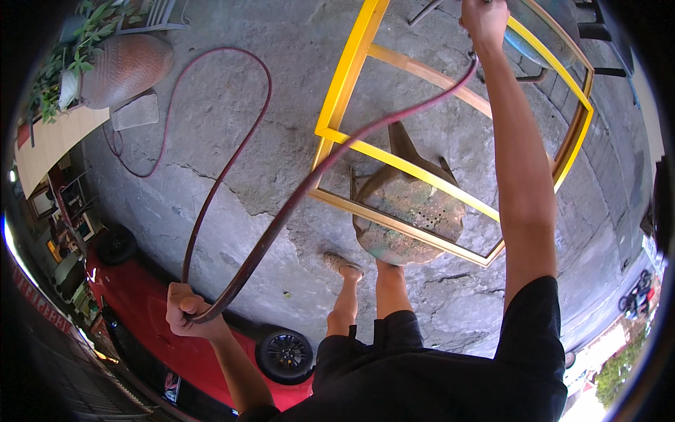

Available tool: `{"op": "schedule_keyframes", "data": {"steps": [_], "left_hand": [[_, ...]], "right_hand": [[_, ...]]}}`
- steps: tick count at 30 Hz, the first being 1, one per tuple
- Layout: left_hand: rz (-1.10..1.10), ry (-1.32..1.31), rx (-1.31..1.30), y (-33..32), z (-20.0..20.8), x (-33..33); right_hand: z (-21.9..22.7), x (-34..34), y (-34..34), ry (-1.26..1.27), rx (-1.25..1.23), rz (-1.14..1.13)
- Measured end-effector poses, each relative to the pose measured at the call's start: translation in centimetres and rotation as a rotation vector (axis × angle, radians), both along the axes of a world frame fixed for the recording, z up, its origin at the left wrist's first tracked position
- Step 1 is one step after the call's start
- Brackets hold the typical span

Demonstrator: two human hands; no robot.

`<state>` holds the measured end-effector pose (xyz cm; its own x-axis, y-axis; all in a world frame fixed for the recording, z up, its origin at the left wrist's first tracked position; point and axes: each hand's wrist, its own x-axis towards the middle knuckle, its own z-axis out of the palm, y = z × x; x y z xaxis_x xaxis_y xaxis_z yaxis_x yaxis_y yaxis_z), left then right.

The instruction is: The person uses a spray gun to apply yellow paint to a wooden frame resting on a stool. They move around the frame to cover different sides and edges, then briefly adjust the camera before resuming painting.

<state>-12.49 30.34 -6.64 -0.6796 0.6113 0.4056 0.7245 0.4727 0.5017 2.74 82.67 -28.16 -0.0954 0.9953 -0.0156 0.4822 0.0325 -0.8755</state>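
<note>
Low at the left, my left hand (190,309) is closed round a dark red hose (330,162). The hose rises across to a metal fitting just below my right hand (485,21). That hand, stretched far forward, grips a tool at the hose's end; the tool is mostly hidden by my fingers and the picture's edge. Beneath the right arm lies a rectangular frame (422,167), partly bright yellow and partly bare wood, with a crossbar (432,74). A paint-stained stool (411,214) with small holes in its seat stands under its near end.
More hose loops over the cracked concrete floor (232,162). A red car (155,330) stands close at my left. Beyond it are a clay pot (126,67) with a plant and a concrete block (136,112). A blue-topped stool (531,49) sits under the frame's far end.
</note>
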Motion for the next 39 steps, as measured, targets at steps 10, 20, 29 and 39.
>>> {"op": "schedule_keyframes", "data": {"steps": [10,20,29,39], "left_hand": [[-0.046,0.047,0.011,-2.0,0.7,-2.4],[-0.135,0.072,-0.023,-3.4,0.9,-3.4],[-0.114,0.072,-0.031,-2.9,1.8,-2.5],[-0.124,0.037,-0.041,0.2,0.7,0.5]], "right_hand": [[1.4,6.4,-14.6,-0.064,-0.438,0.383],[4.4,9.6,-24.1,-0.073,-0.376,0.778],[0.6,7.6,-18.0,-0.306,-0.217,0.606],[-2.9,2.1,-2.3,-0.174,0.045,0.339]]}}
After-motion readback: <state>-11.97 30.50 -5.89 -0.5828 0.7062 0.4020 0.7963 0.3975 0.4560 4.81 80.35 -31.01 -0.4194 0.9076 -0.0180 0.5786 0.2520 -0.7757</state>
